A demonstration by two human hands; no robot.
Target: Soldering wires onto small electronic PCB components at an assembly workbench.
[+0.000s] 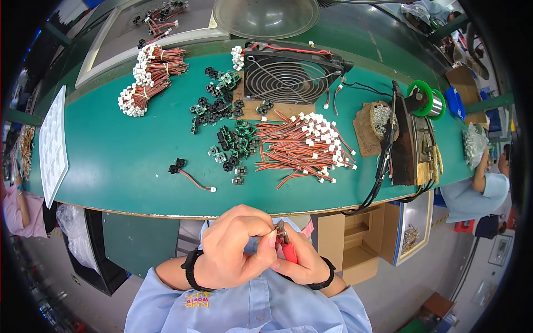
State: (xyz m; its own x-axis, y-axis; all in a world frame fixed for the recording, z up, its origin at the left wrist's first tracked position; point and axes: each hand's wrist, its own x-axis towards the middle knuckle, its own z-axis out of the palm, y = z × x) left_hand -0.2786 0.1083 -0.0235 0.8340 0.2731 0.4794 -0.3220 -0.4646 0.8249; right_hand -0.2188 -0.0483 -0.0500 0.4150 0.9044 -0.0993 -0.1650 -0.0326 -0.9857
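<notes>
Two hands: met close to the chest, below the near edge of the green bench (127, 166), off its surface.
Left hand (233, 250): curled nearly closed, thumb and forefinger pinched on something small at the cutter tips; too small to tell what.
Right hand (302, 263): wrapped tight round red-handled cutters (286, 244), metal nose up toward the left fingertips.
Wrists: black band on each, pale blue sleeves behind.
Near edge, left of centre: lone wired connector (191, 176), black plug, red-and-black lead, white end.
Bench centre: scatter of small black-and-green parts (230, 139), running toward the far edge.
Right of that scatter: loose heap of red-black leads with white plugs (305, 147), touching the scatter's edge.
Far edge, centre: black cooling fan (288, 72) with wire grille, tilted on a brown board.
Far left corner: bundled leads (147, 77) tied in bunches.
Left end: white moulded tray (53, 144) overhanging the edge.
Right end: soldering stand (408, 144) with cables draped over the near edge; green solder spool (425, 100) just behind; brown pad with a sponge dish (380, 119) beside it.
Beyond right end: another person in pale blue (483, 188), seated, well apart.
Under the bench, right: open cardboard box (355, 244).
</notes>
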